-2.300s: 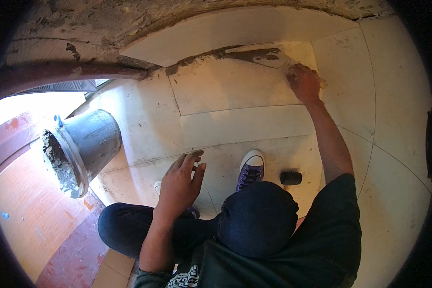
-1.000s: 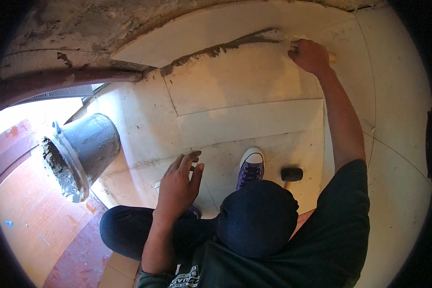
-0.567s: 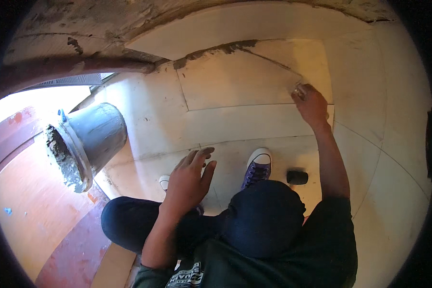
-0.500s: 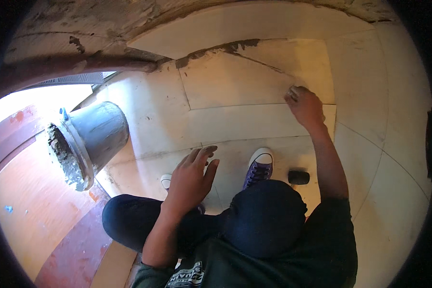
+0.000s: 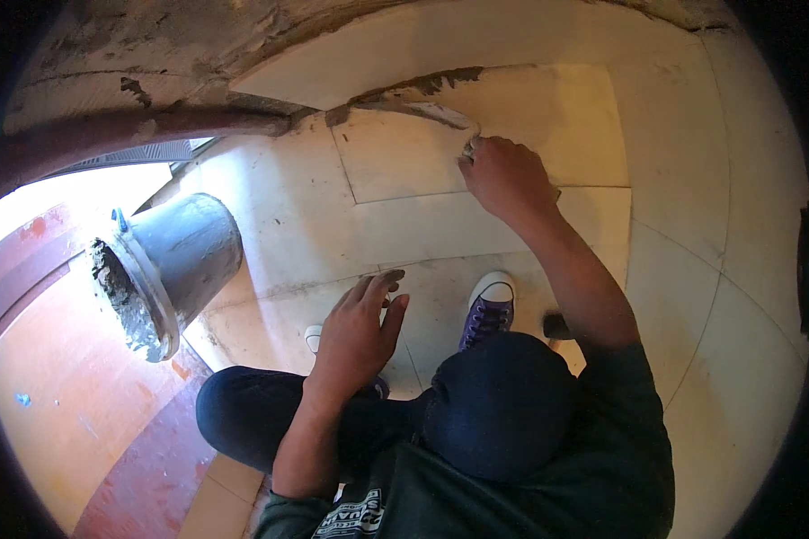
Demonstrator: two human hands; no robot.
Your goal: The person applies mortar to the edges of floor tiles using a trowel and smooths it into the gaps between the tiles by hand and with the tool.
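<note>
1 trowel [image 5: 440,114], approx. 12 o'clock, held in closed R hand [image 5: 512,180] grip; L hand [image 5: 355,332], 7 o'clock, loosely spread. Dk mortar [image 5: 436,83] smeared nr 12; seam [image 5: 557,65] toward 1 o'clock apparently left bare.

Your right hand [image 5: 512,178] grips a trowel [image 5: 442,114] over a tile [image 5: 404,162], its blade reaching toward the tile's far left corner. Dark mortar [image 5: 449,81] clings in ragged patches along the tile's far edge, beside a pale panel [image 5: 422,45]. Your left hand [image 5: 355,323] holds nothing, its fingers loosely bent, near your left knee [image 5: 247,418]. At the left edge of the floor [image 5: 737,386] you have a grey bucket [image 5: 184,242], crusted around its mouth. A black mallet [image 5: 554,323], partly hidden by your right forearm, lies beside your shoe [image 5: 488,314].
</note>
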